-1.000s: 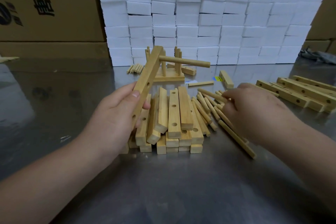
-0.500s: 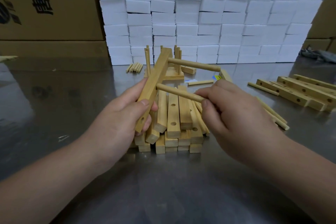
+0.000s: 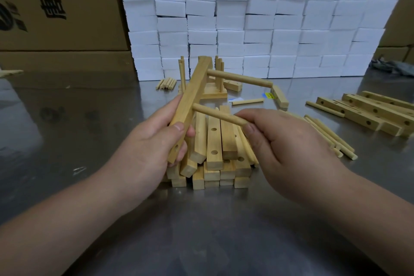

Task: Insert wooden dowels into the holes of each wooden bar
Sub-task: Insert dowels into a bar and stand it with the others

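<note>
My left hand [image 3: 154,141] grips a wooden bar [image 3: 192,98] by its lower end, tilted up and away from me. One dowel [image 3: 240,78] sticks out to the right from the bar's top hole. My right hand [image 3: 289,143] pinches a second dowel [image 3: 216,114] whose far tip sits in the bar's middle hole. An empty hole shows near the bar's bottom, by my left fingers. Below both hands lies a stack of bars with holes [image 3: 215,154]. Loose dowels [image 3: 329,134] lie to the right of my right hand.
More drilled bars [image 3: 369,111] lie at the right on the metal table [image 3: 67,141]. A small wooden stand with upright dowels [image 3: 215,94], a short dowel bundle [image 3: 167,84] and a lone dowel [image 3: 247,102] sit farther back. White foam blocks [image 3: 257,20] and cardboard boxes [image 3: 56,6] wall the rear.
My right hand left the loose dowels with one dowel, brought it leftward to the bar's middle hole, and its tip now sits in the hole. The bar has tilted slightly.
</note>
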Demonstrator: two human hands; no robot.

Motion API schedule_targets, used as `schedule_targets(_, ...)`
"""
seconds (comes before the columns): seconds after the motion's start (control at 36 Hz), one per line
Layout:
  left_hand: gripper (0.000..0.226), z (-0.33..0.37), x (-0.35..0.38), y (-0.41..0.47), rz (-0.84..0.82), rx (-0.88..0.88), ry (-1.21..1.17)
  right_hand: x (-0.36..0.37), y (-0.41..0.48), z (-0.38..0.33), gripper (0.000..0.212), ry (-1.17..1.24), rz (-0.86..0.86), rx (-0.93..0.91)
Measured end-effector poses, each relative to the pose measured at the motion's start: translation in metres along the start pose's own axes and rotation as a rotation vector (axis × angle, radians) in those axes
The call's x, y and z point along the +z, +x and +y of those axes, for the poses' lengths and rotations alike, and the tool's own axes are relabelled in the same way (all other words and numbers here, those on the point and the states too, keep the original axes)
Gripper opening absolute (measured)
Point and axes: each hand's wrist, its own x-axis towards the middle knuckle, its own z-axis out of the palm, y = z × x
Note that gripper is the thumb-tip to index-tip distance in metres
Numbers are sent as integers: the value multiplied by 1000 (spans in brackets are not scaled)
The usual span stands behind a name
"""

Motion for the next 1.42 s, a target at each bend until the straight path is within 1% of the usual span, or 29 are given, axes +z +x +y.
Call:
schedule_targets(0.08,51,-1,-1,1,1,1,29,1,-1,0,45,2,23,13)
schedule_targets(0.17,43,-1,-1,0,-20,22,48,2,-1,1,46,15,58,31)
schedule_targets(0.22,46,0,0,-2,-33,45,52,3,-1,1,45,23,72,41)
schedule_targets(0.28,47,1,2,-3,-34,59,45,4,-2,1,39,26,85,35)
schedule_targets(0.36,44,2,3,-3,-18,59,28,4,-1,-2,28,1,102,19)
schedule_targets(0.47,42,4,5,-4,9,54,15,4,1,-2,31,-28,81,-9)
schedule_targets(0.56,39,4,6,-4,31,62,26,5,1,-1,24,-73,105,-37)
schedule_targets(0.69,44,4,4,-4,47,70,91,4,-1,-2,33,-113,166,-122)
schedule_targets(0.78,44,6,4,-5,71,91,126,5,-1,-2,32,-110,185,-135)
schedule_targets(0.83,40,7,5,-6,79,116,152,6,-2,-1,34,-66,181,-106)
schedule_targets(0.92,46,7,4,-7,78,127,187,7,-4,0,36,-22,166,-74)
schedule_targets(0.97,47,6,3,-7,81,137,198,7,-5,-1,34,39,145,-28)
schedule_targets(1.03,47,5,3,-6,73,147,206,8,-5,-2,29,197,128,54)
schedule_targets(1.08,48,4,3,-7,66,153,213,9,-7,-1,26,350,119,98)
schedule_targets(1.19,50,3,1,-8,79,196,237,5,-7,-5,24,524,73,156)
schedule_targets(1.28,52,3,2,-7,77,221,238,4,-5,-6,24,696,47,261)
schedule_targets(1.33,52,2,3,-7,74,232,238,7,-4,-5,23,761,32,320)
schedule_targets(1.42,51,3,4,-7,78,236,247,8,-4,-2,20,810,35,335)
